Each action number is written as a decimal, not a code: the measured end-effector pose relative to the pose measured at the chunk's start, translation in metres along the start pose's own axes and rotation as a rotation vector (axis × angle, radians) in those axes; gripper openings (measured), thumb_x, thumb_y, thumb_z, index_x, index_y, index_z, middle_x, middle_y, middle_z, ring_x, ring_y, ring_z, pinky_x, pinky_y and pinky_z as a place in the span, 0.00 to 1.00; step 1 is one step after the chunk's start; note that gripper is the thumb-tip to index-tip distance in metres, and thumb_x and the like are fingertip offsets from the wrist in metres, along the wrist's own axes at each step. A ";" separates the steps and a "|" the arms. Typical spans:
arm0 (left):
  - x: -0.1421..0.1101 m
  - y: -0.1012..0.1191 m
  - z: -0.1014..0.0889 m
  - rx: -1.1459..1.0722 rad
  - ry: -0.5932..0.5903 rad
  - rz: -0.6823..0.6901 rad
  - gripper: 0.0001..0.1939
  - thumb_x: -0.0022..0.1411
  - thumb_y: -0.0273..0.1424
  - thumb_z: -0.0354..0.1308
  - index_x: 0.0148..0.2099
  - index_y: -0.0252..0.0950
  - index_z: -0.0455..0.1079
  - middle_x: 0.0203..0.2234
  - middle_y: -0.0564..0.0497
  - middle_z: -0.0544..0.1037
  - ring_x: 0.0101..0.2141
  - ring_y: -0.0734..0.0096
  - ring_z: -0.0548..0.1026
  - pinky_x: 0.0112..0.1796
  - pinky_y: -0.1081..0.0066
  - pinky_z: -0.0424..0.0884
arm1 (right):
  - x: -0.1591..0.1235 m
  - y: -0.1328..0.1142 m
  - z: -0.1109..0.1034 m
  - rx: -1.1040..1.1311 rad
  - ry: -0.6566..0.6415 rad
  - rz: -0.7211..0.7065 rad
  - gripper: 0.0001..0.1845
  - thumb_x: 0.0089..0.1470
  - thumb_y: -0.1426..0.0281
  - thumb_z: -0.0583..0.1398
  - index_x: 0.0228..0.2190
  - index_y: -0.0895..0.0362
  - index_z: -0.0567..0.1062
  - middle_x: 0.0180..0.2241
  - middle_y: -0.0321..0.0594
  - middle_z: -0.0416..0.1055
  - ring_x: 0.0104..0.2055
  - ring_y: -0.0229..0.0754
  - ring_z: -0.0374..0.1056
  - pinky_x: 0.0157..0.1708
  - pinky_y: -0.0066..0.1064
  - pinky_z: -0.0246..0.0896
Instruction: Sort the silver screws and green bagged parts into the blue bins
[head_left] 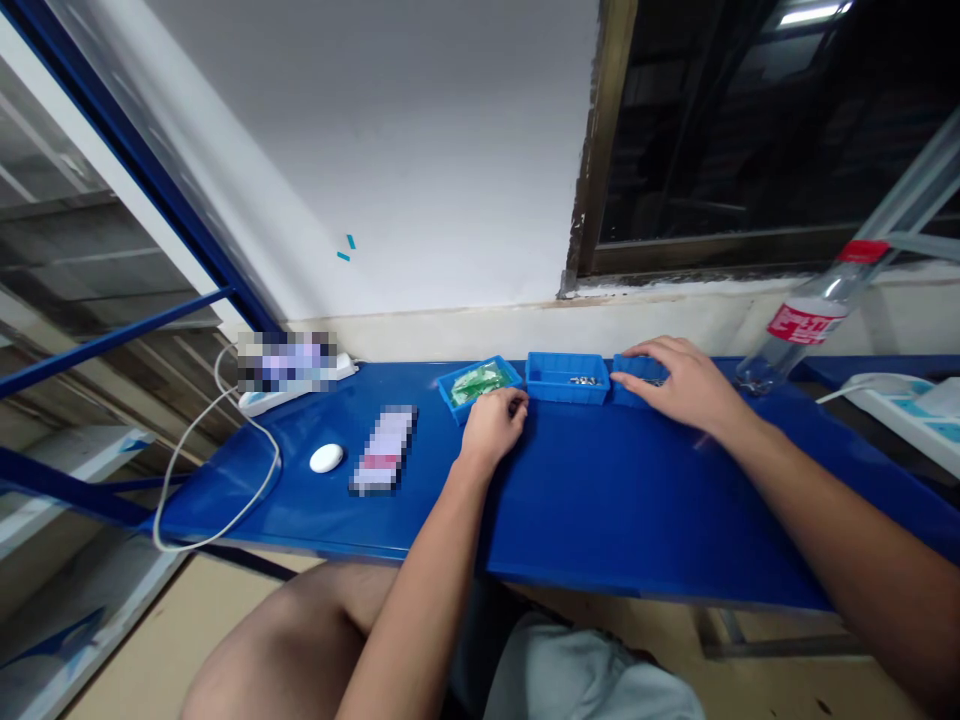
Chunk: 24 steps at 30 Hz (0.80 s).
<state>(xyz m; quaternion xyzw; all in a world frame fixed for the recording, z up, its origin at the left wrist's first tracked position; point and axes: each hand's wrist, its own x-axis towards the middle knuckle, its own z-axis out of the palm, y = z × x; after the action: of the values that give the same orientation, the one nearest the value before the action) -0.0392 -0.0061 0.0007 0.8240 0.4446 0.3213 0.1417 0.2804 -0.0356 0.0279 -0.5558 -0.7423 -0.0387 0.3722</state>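
Note:
My left hand (493, 428) rests on the blue table, fingers curled inward at the near right corner of a blue bin (459, 412) that sits askew. A small dark patch shows at its fingertips; what it is I cannot make out. Green packets (478, 382) fill that bin. Beside it, a middle blue bin (566, 390) contains small shiny metal parts (585, 380). My right hand (679, 382) is over a third blue bin (628, 392), thumb and fingers apart at its front and back sides. Whether they press on it I cannot tell, and the hand hides much of this bin.
A clear bottle (806, 320) with a red cap leans at the right. On the left lie a blurred-out phone (384, 450), a white oval case (326, 458) and a white cable (161, 500). A white power strip (341, 370) stands by the wall (420, 150).

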 end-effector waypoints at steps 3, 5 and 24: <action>-0.005 0.003 -0.001 -0.023 -0.051 0.040 0.11 0.68 0.29 0.58 0.47 0.38 0.80 0.42 0.47 0.85 0.40 0.60 0.82 0.45 0.65 0.76 | 0.003 0.049 -0.008 -0.153 -0.161 0.107 0.43 0.42 0.43 0.72 0.53 0.56 0.79 0.54 0.58 0.75 0.56 0.70 0.69 0.55 0.61 0.65; -0.008 0.006 0.000 -0.030 -0.084 0.079 0.11 0.70 0.33 0.58 0.48 0.38 0.80 0.45 0.46 0.85 0.43 0.59 0.82 0.47 0.65 0.76 | 0.001 0.079 -0.012 -0.149 -0.328 0.140 0.53 0.31 0.45 0.76 0.56 0.60 0.77 0.56 0.64 0.73 0.56 0.75 0.69 0.53 0.62 0.66; -0.015 0.034 0.001 -0.093 -0.336 0.132 0.57 0.53 0.64 0.65 0.74 0.38 0.56 0.63 0.39 0.73 0.63 0.42 0.69 0.63 0.48 0.64 | -0.029 -0.007 -0.081 0.058 -0.402 0.096 0.51 0.48 0.49 0.70 0.69 0.37 0.59 0.69 0.40 0.59 0.67 0.71 0.61 0.67 0.61 0.60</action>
<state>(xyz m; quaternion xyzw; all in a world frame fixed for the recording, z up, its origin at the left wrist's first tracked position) -0.0230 -0.0374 0.0117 0.8861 0.3443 0.2079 0.2302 0.3191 -0.0997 0.0717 -0.5761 -0.7752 0.1120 0.2339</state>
